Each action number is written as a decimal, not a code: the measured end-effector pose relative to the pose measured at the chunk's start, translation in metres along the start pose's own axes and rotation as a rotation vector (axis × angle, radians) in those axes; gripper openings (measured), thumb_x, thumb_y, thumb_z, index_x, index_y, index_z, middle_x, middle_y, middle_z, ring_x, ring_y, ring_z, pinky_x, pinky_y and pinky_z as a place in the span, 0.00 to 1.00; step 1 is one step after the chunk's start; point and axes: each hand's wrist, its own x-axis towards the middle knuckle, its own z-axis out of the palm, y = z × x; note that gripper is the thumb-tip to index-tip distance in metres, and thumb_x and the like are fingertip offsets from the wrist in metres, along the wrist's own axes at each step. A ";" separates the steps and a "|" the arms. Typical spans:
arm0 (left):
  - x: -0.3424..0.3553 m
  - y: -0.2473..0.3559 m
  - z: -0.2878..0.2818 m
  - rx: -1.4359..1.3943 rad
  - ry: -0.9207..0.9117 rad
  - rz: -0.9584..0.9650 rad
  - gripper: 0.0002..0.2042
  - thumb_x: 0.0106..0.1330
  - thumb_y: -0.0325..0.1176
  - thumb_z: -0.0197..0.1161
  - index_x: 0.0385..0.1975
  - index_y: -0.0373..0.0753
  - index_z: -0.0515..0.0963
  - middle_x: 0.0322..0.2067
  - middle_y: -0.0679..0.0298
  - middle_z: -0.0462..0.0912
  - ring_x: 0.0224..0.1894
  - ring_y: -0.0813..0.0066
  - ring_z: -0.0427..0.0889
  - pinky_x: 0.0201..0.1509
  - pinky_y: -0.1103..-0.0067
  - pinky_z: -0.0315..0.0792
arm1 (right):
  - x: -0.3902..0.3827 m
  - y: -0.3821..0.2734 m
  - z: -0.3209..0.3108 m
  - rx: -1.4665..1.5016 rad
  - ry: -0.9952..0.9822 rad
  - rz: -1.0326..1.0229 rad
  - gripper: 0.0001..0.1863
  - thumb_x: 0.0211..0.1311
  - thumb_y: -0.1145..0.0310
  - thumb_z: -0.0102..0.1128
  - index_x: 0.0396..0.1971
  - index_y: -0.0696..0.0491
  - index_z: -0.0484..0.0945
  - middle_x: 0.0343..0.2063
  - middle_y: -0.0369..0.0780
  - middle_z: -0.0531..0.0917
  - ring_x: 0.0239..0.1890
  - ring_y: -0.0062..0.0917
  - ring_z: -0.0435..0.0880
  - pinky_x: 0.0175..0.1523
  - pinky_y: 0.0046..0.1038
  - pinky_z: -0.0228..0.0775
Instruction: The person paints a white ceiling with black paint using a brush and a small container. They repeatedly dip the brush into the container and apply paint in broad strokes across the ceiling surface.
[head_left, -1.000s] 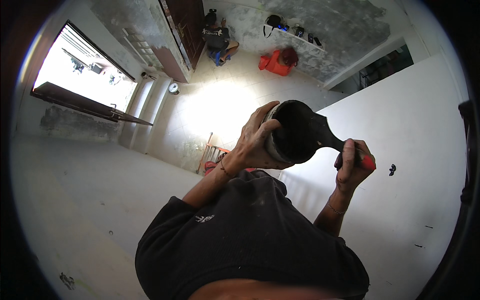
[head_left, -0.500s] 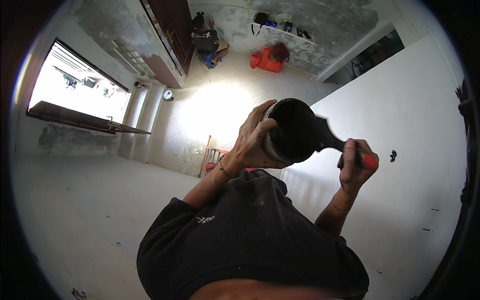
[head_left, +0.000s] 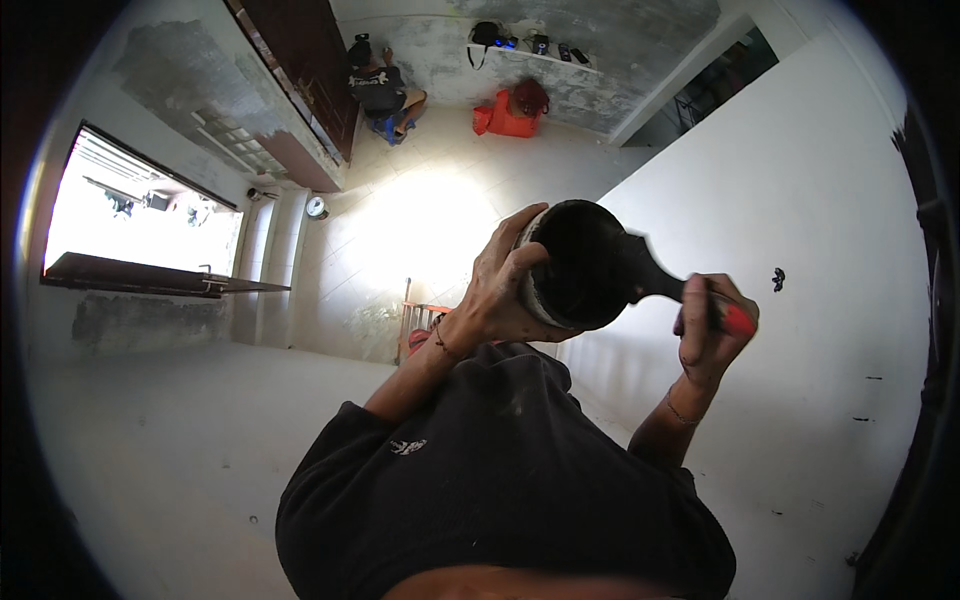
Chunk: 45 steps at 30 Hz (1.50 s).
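Observation:
My left hand (head_left: 495, 285) grips a round paint can (head_left: 533, 298) from its left side, with the thumb hooked over the rim. The can is tilted so its mouth faces me, and its inside is coated dark. In my right hand (head_left: 712, 325) is a paintbrush (head_left: 655, 274) with a blackened head and a red-ended handle. The brush head lies at the can's right rim, its tip lost against the dark inside. What amount of paint the can holds cannot be made out.
To my right runs a white wall (head_left: 800, 200) with a dark smear. An orange ladder (head_left: 428, 316) stands below me. At the back sit a person (head_left: 378, 92) on a blue stool and a red shape (head_left: 508, 118) beneath a shelf (head_left: 560, 60). A lidded tin (head_left: 317, 208) is by the steps.
The room has shifted left in the view as my head turned slightly. Both hands keep their hold, and the brush stays at the can's rim with only a slight movement.

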 end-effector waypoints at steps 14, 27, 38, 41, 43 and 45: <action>0.025 0.000 0.016 -0.092 -0.074 0.111 0.48 0.33 0.50 0.90 0.55 0.50 0.63 0.64 0.37 0.69 0.62 0.36 0.75 0.60 0.54 0.78 | -0.010 -0.024 -0.034 -0.123 0.158 0.078 0.13 0.70 0.71 0.64 0.30 0.66 0.82 0.15 0.39 0.82 0.15 0.16 0.77 0.23 0.17 0.64; 0.022 0.003 0.027 -0.175 -0.230 0.167 0.51 0.31 0.48 0.90 0.57 0.53 0.62 0.65 0.37 0.67 0.62 0.33 0.76 0.57 0.53 0.82 | -0.032 -0.046 -0.038 -0.272 0.149 -0.052 0.06 0.64 0.76 0.65 0.28 0.63 0.83 0.14 0.36 0.80 0.15 0.18 0.77 0.25 0.18 0.66; 0.007 0.015 0.041 -0.346 -0.266 -0.015 0.51 0.30 0.49 0.91 0.57 0.41 0.66 0.60 0.40 0.72 0.61 0.39 0.76 0.64 0.55 0.74 | -0.107 0.029 -0.060 -0.151 0.612 0.304 0.16 0.72 0.59 0.60 0.39 0.60 0.83 0.30 0.36 0.82 0.28 0.19 0.76 0.36 0.25 0.71; 0.015 0.021 0.039 -0.409 -0.231 0.033 0.49 0.31 0.52 0.90 0.52 0.42 0.65 0.57 0.43 0.73 0.59 0.42 0.78 0.60 0.57 0.77 | -0.123 0.034 -0.059 1.122 1.023 0.582 0.13 0.72 0.67 0.62 0.48 0.60 0.81 0.38 0.40 0.85 0.33 0.23 0.84 0.33 0.20 0.77; 0.030 0.023 0.047 -0.417 -0.263 0.098 0.49 0.31 0.52 0.90 0.52 0.41 0.64 0.57 0.43 0.73 0.57 0.43 0.79 0.55 0.56 0.80 | -0.118 0.029 -0.074 0.675 0.946 0.135 0.16 0.72 0.74 0.58 0.57 0.60 0.77 0.48 0.45 0.83 0.40 0.29 0.85 0.42 0.23 0.80; 0.042 0.024 0.060 -0.448 -0.330 0.110 0.51 0.33 0.51 0.90 0.55 0.42 0.61 0.59 0.47 0.74 0.59 0.48 0.79 0.62 0.60 0.75 | -0.101 0.008 -0.100 -0.325 0.974 -0.084 0.22 0.72 0.79 0.54 0.64 0.62 0.70 0.54 0.49 0.78 0.48 0.36 0.83 0.50 0.28 0.79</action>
